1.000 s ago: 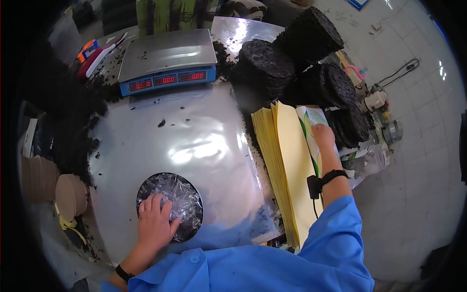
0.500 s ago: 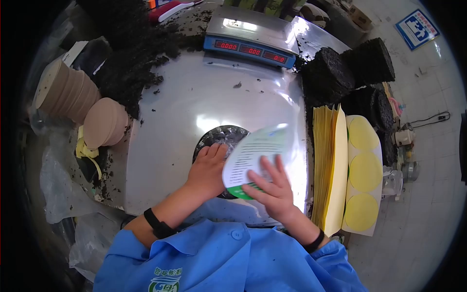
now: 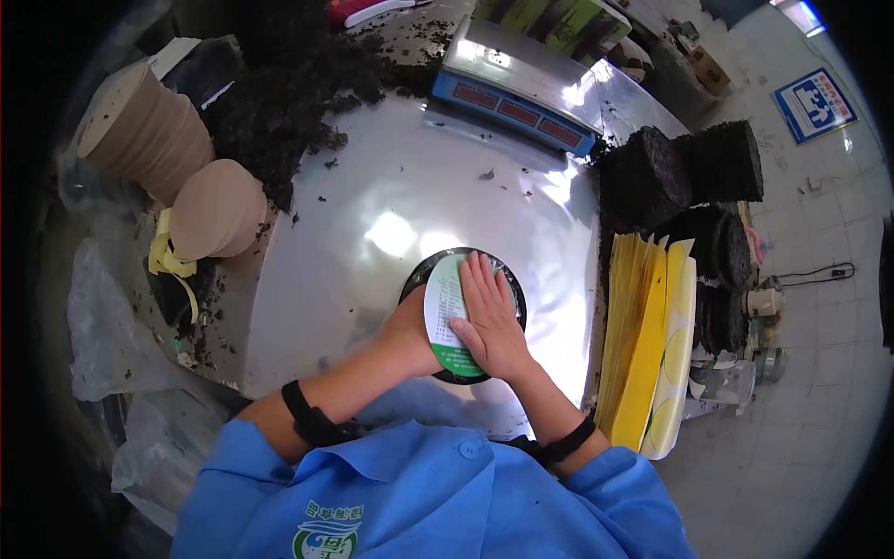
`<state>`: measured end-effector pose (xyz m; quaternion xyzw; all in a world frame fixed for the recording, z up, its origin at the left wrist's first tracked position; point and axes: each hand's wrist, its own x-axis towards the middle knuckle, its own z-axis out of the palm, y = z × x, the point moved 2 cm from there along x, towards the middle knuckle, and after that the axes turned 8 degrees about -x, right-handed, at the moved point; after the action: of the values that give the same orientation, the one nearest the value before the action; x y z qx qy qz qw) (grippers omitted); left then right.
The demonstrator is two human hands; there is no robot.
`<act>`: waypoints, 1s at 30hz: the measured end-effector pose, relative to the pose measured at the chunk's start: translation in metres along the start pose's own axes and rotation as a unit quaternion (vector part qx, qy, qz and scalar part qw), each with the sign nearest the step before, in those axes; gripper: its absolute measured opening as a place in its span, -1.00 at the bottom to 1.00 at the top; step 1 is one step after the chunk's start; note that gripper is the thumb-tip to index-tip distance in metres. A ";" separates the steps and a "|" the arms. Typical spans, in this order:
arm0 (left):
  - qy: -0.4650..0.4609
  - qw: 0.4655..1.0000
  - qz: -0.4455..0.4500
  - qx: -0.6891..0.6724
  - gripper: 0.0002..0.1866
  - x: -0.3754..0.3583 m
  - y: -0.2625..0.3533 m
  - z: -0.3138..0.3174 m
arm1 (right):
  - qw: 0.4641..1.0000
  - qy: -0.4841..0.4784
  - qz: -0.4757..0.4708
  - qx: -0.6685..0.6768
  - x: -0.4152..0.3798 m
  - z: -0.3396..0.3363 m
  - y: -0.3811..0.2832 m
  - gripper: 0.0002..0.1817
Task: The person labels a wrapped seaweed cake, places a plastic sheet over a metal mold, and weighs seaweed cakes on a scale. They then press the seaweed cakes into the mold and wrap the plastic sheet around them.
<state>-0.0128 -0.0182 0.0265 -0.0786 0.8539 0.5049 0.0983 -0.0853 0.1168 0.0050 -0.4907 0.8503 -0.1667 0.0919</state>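
A round black item (image 3: 463, 379) in shiny wrapping lies on the metal table (image 3: 372, 200) in front of me. Over it is a round white and green printed label (image 3: 447, 321). My right hand (image 3: 491, 321) lies flat on the label's right part, fingers stretched out and close together, pointing away from me. My left hand (image 3: 407, 331) is at the left edge of the black item, partly under the label, its fingers hidden beneath it.
A blue scale (image 3: 514, 107) stands at the back. Dark seaweed-like scraps (image 3: 289, 93) and brown disc stacks (image 3: 219, 210) are on the left. Yellow sheets (image 3: 633, 345) stand right, below black round stacks (image 3: 643, 177). Plastic bags (image 3: 116, 317) hang at far left.
The label has come down onto the black item, and my right hand has moved left and now presses flat on it. The head view has shifted, and the scale's digits no longer show.
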 end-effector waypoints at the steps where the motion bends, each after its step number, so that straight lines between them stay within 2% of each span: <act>1: -0.003 0.994 0.100 0.049 -0.45 -0.004 -0.006 -0.003 | 1.000 0.002 -0.004 -0.004 0.001 -0.001 0.003 -0.16; 2: -0.007 0.975 0.198 0.096 -0.44 -0.011 -0.012 -0.004 | 1.000 -0.001 -0.008 -0.018 -0.003 0.000 0.004 -0.16; 3: 0.018 0.952 0.255 0.169 -0.44 -0.028 -0.009 -0.015 | 0.999 -0.007 -0.011 -0.030 -0.005 0.000 0.006 -0.16; 4: 0.015 0.953 0.251 0.170 -0.44 -0.033 -0.018 -0.013 | 1.000 -0.008 -0.011 -0.025 0.000 -0.003 0.004 -0.16; 6: -0.006 0.907 0.300 0.296 -0.47 -0.043 -0.039 -0.002 | 0.997 -0.040 -0.053 -0.051 0.009 -0.004 -0.008 -0.18; 7: 0.001 0.934 0.280 0.220 -0.47 -0.042 -0.039 0.001 | 0.998 -0.030 -0.049 -0.034 0.010 -0.001 -0.007 -0.22; 8: 0.001 0.937 0.276 0.214 -0.47 -0.038 -0.046 0.005 | 0.998 -0.037 -0.049 -0.032 0.010 0.001 -0.009 -0.22; 10: -0.064 0.946 0.251 0.193 -0.40 -0.031 -0.058 0.015 | 0.984 -0.068 -0.078 -0.148 0.010 0.001 -0.016 -0.26; 11: -0.063 0.947 0.249 0.191 -0.40 -0.032 -0.062 0.013 | 0.987 -0.062 -0.072 -0.133 0.010 0.003 -0.016 -0.28; 13: 0.028 0.886 0.386 0.256 -0.34 -0.036 -0.065 0.000 | 0.984 -0.065 -0.074 -0.146 0.011 0.002 -0.017 -0.28; 14: 0.022 0.885 0.387 0.257 -0.34 -0.041 -0.066 -0.003 | 0.983 -0.069 -0.072 -0.155 0.010 0.003 -0.017 -0.27; 15: 0.138 0.930 0.284 0.185 -0.21 -0.049 -0.067 -0.009 | 0.984 -0.071 -0.064 -0.149 0.009 0.003 -0.019 -0.27; 16: 0.252 0.946 0.171 0.110 -0.08 -0.054 -0.072 -0.013 | 0.983 -0.061 -0.066 -0.159 0.011 0.002 -0.022 -0.28; 17: 0.171 0.981 0.087 -0.015 0.20 -0.041 -0.085 -0.010 | 0.981 -0.054 -0.074 -0.170 0.013 0.002 -0.024 -0.28; 18: 0.171 0.982 0.082 -0.017 0.20 -0.034 -0.088 -0.012 | 0.981 -0.059 -0.076 -0.168 0.013 0.003 -0.026 -0.28; 20: 0.068 0.995 0.067 0.024 0.32 -0.019 -0.088 -0.015 | 0.974 -0.071 -0.081 -0.199 0.013 0.004 -0.031 -0.27; 21: 0.038 0.998 0.032 0.032 0.35 -0.017 -0.083 -0.020 | 0.974 -0.068 -0.082 -0.199 0.010 0.007 -0.034 -0.27; 23: 0.040 0.997 0.052 0.046 0.36 -0.021 -0.084 -0.023 | 0.962 -0.089 -0.197 -0.165 0.004 0.016 -0.042 -0.26; 24: 0.039 0.995 0.071 0.052 0.36 -0.021 -0.088 -0.022 | 0.962 -0.083 -0.197 -0.169 0.001 0.008 -0.039 -0.26; 25: 0.046 0.989 0.135 0.037 0.24 -0.018 -0.093 -0.030 | 0.976 -0.087 -0.183 -0.085 -0.005 -0.008 -0.033 -0.25; 26: 0.047 0.988 0.140 0.034 0.24 -0.006 -0.094 -0.035 | 0.982 -0.093 -0.167 0.001 -0.011 -0.021 -0.031 -0.23; 27: 0.053 0.997 0.051 -0.034 0.17 0.008 -0.092 -0.047 | 0.986 -0.067 -0.106 -0.112 -0.007 -0.032 -0.031 -0.24; 28: 0.052 0.994 -0.038 -0.094 0.11 0.010 -0.088 -0.052 | 0.972 -0.088 -0.123 -0.180 -0.008 -0.009 -0.020 -0.22; 29: 0.040 0.994 0.083 -0.066 0.00 0.018 -0.076 -0.025 | 0.973 -0.087 -0.107 -0.185 -0.015 0.005 -0.016 -0.23; 30: 0.041 0.998 -0.013 0.039 -0.02 0.004 -0.015 -0.034 | 0.971 -0.085 -0.101 -0.199 -0.012 0.006 -0.012 -0.25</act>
<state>-0.0158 -0.0553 0.0284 -0.1060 0.8752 0.4664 0.0727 -0.0681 0.1204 0.0037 -0.5947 0.8016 0.0397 0.0473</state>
